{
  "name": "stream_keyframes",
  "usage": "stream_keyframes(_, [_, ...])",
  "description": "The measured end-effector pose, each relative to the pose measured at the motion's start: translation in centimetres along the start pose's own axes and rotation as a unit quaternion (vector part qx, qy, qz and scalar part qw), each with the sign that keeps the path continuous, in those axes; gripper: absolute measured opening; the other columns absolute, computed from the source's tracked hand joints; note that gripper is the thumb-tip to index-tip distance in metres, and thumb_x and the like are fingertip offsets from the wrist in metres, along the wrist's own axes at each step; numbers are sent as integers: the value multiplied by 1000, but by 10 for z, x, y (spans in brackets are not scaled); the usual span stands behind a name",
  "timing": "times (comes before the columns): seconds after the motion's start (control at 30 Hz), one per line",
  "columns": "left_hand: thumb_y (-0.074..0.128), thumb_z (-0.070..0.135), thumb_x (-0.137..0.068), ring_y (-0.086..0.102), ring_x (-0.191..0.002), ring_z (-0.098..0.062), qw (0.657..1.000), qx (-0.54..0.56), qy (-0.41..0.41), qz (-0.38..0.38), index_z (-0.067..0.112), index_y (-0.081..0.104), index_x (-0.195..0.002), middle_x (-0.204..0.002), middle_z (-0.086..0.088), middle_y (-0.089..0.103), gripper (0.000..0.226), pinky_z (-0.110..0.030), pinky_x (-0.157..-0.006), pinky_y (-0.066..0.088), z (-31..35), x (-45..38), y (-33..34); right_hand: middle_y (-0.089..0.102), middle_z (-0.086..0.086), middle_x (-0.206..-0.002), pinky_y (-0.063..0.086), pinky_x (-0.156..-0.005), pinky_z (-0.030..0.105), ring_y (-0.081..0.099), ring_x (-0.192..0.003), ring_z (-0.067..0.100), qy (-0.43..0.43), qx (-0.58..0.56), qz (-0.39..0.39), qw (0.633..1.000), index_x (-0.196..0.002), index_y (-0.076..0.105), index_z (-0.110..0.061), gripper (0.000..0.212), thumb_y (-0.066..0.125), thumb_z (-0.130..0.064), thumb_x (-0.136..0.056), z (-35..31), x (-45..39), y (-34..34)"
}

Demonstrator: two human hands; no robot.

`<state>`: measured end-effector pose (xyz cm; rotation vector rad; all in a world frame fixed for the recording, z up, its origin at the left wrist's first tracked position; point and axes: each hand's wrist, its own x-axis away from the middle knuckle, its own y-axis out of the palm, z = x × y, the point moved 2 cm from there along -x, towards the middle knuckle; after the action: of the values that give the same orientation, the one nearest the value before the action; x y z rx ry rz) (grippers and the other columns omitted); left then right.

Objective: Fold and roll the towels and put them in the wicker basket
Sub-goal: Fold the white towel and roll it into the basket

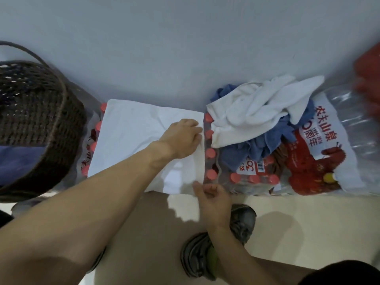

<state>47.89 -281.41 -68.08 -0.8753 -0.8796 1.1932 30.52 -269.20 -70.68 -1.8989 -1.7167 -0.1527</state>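
Working piece: flat white cotton towel (pixel 131 138), spread over the red-capped tops of a shrink-wrapped pack of water bottles (pixel 209 153). Judged soft, light and limp, with no stiffness of its own. It should crease wherever I press it and sag at any unsupported edge; the lumpy caps beneath give a poor bed for a crisp fold. Best taken at corners or along an edge, both hands together, so it stays square.

My left hand (pixel 183 138) lies palm-down on the towel near its right edge, fingers curled toward that edge. Whether they nip cloth or only press it, I cannot tell. My right hand (pixel 213 199) is at the towel's near right corner, thumb and fingers bent around the hem, apparently pinching it.

So the towel sits under my left hand and runs away to my left; the right edge is between my two hands.

Dark woven wicker basket (pixel 41 124) stands just left of the towel, something blue inside. Heap of crumpled white and blue towels (pixel 263 112) lies right, on a second pack, unfolded.
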Motion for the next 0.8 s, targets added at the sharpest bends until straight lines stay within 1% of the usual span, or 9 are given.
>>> stream_keyframes(0.13, [30, 34, -102, 47, -115, -28, 998, -4, -35, -49, 16, 67, -109, -131, -5, 54, 43, -45, -96, 41, 3, -11, -10, 69, -2, -77, 48, -60, 14, 64, -68, 6, 30, 22, -36, 999, -84, 63, -20, 19, 81, -20, -79, 4, -1, -3])
stream_keyframes(0.27, [34, 33, -102, 45, -118, -28, 996, -1, -47, -70, 18, 67, -114, -133, -3, 54, 39, -47, -99, 41, -3, -20, -14, 68, -6, -71, 49, -59, 13, 62, -65, 3, -20, 78, -66, 995, -75, 67, -22, 11, 76, -16, -77, 15, 2, -17])
stream_keyframes(0.37, [37, 29, -101, 42, -125, -26, 996, 17, -50, -71, 28, 65, -125, -139, 2, 51, 37, -46, -104, 39, -5, -21, -15, 64, -9, -62, 45, -54, 13, 55, -55, 3, 37, 65, -93, 993, -68, 68, -17, 13, 77, -12, -75, 20, -3, -24])
stream_keyframes(0.47, [40, 25, -100, 45, -124, -27, 996, 23, -42, -71, 27, 66, -124, -135, 0, 54, 35, -46, -104, 40, -6, -25, -16, 60, -7, -60, 45, -58, 23, 52, -56, 8, 108, 59, -112, 986, -63, 66, -16, 15, 77, -11, -71, 20, -12, -18])
stream_keyframes(0.53, [43, 21, -99, 53, -116, -30, 998, 27, -36, -37, 21, 68, -119, -124, -6, 61, 32, -44, -98, 45, -7, -32, -19, 65, -2, -67, 49, -64, 30, 58, -65, 14, 130, 51, -146, 979, -63, 65, -17, 14, 74, -10, -72, 20, -15, -13])
stream_keyframes(0.63, [46, 16, -97, 51, -116, -32, 998, 32, -48, 34, 15, 59, -127, -126, -11, 58, 33, -40, -97, 40, -11, -44, -22, 76, 0, -87, 56, -68, 27, 71, -85, 17, 147, -1, -190, 971, -76, 72, -15, 7, 77, -19, -78, 22, -13, -10])
stream_keyframes(0.67, [47, 17, -97, 48, -120, -32, 997, 30, -58, 29, 16, 54, -133, -131, -11, 54, 37, -41, -99, 36, -13, -47, -21, 77, 1, -90, 56, -68, 27, 72, -88, 16, 143, -12, -192, 971, -82, 75, -12, 15, 79, -27, -80, 22, -12, -10])
stream_keyframes(0.73, [49, 22, -97, 46, -123, -33, 997, 9, -75, -20, 17, 48, -139, -138, -12, 49, 42, -42, -101, 35, -15, -54, -18, 75, 9, -89, 59, -70, 31, 71, -82, 13, 130, -22, -162, 978, -87, 76, -3, 37, 79, -39, -81, 22, -11, -12])
stream_keyframes(0.8, [53, 27, -96, 48, -121, -34, 996, -19, -78, -43, 17, 51, -136, -135, -13, 50, 42, -43, -100, 37, -16, -61, -18, 73, 15, -84, 57, -76, 36, 66, -71, 11, 102, -10, -127, 987, -80, 76, -1, 41, 79, -42, -80, 21, -12, -15])
